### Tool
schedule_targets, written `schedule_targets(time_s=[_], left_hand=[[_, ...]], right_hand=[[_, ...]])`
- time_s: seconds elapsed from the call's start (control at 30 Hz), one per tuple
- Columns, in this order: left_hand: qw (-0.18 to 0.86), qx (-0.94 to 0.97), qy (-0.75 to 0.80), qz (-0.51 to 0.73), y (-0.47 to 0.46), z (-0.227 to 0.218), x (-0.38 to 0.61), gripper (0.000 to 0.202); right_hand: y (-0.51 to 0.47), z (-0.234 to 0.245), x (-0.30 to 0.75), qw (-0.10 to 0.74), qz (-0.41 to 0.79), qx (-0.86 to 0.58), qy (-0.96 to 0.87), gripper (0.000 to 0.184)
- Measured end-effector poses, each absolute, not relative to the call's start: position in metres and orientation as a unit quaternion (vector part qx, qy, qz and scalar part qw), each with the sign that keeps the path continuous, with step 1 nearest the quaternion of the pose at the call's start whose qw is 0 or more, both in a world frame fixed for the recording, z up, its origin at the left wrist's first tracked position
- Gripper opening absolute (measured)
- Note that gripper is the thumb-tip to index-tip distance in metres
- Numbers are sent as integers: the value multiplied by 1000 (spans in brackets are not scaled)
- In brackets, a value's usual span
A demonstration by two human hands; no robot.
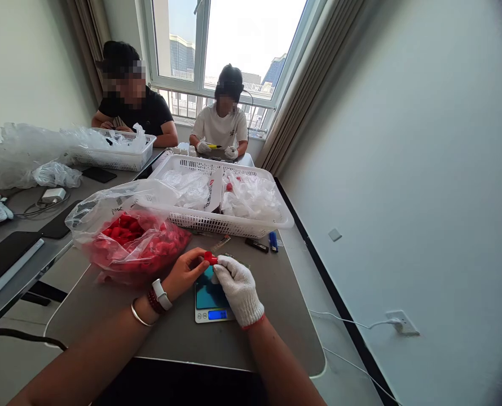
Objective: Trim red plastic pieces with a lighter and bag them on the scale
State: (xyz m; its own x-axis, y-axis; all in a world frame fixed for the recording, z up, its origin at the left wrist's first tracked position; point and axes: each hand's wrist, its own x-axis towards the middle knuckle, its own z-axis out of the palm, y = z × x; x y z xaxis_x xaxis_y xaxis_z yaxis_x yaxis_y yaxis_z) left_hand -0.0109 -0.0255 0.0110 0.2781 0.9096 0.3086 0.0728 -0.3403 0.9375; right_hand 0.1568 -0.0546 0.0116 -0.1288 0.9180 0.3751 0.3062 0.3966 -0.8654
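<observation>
Between my two hands is a small red plastic part, held just above a digital scale with a lit blue display. My bare left hand pinches the part's left side with thumb and fingers. On its right side, my right hand, in a white knit glove with a red cuff, closes its fingertips on the same part. The glove hides some of the scale's plate. To the left of my hands, a clear plastic bag stands open, full of similar red parts.
Behind the scale is a white divided basket of clear bags. A blue lighter and a black object lie in front of it. Two people sit opposite. More plastic bags cover the left table; a cable hangs at right.
</observation>
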Motion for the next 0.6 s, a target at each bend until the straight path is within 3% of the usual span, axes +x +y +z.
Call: schedule_targets(time_s=[0.13,0.27,0.37,0.6], left_hand=[[482,656,373,445,-24,10,-11,45],[501,644,393,424,-22,9,-10,56],[473,658,399,429,-23,10,-10,53],[393,708,366,458,-23,14,-12,39]], right_hand=[[-52,12,162,472,85,-428,-766,16],[-51,13,162,447,26,-405,-797,16],[-51,12,161,458,68,-432,-774,15],[-54,16,160,468,298,-447,-702,21]])
